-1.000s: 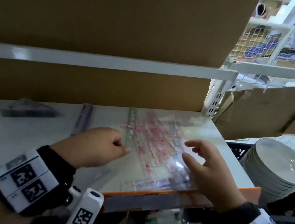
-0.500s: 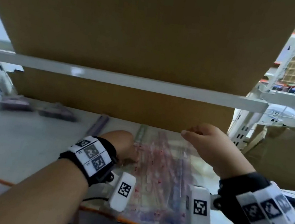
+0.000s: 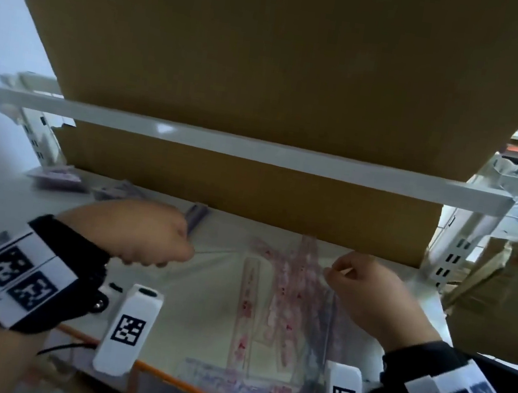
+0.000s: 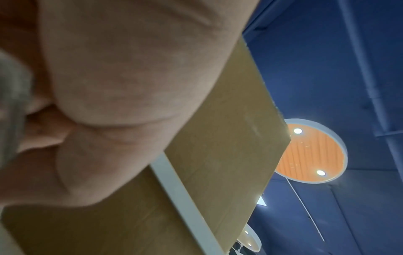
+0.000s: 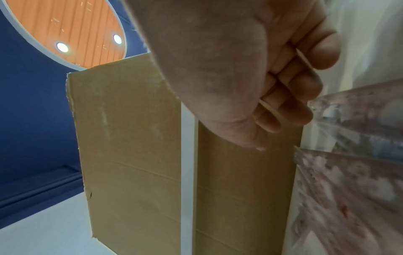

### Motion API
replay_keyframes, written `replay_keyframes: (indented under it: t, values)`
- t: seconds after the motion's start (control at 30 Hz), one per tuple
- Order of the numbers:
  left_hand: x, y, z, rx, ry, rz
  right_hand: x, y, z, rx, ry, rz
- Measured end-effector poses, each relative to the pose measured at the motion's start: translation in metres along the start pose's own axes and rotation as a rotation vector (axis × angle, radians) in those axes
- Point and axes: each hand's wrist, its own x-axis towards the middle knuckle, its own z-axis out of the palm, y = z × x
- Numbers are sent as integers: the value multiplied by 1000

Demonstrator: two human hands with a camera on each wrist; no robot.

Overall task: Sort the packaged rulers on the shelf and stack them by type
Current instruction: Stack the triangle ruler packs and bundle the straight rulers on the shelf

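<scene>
Cardboard (image 3: 269,64) above rulers (image 3: 286,300) (blurred)

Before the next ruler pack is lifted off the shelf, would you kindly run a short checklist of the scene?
1. Pink ruler packs within reach on the shelf: ok.
2. Right hand holding something: cannot tell; its fingers curl beside the packs.
3. Left hand free: cannot tell; curled, contents hidden.
4. Purple packs apart at the far left: ok.
5. Packs stacked by type: not ok; the pink ones overlap at angles.
6. Packs clear of the shelf's front edge: not ok; one overhangs.
</scene>
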Motion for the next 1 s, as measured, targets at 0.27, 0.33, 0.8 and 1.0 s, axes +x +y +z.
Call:
replay_keyframes:
  t: [0.27,0.33,0.8,1.0]
  values:
    - [-12,-18,18,-475,33,64,-3,-4,7,-78,-37,-15]
    - [-9,-13,27,-782,3,125,0,2,-1,-95,-6,24]
    - [34,16,79,-1009,-25,255,-4,-2,-6,-336,-241,209]
    - [53,21,74,-1012,-121,326,-8,-29,11,-315,-259,180]
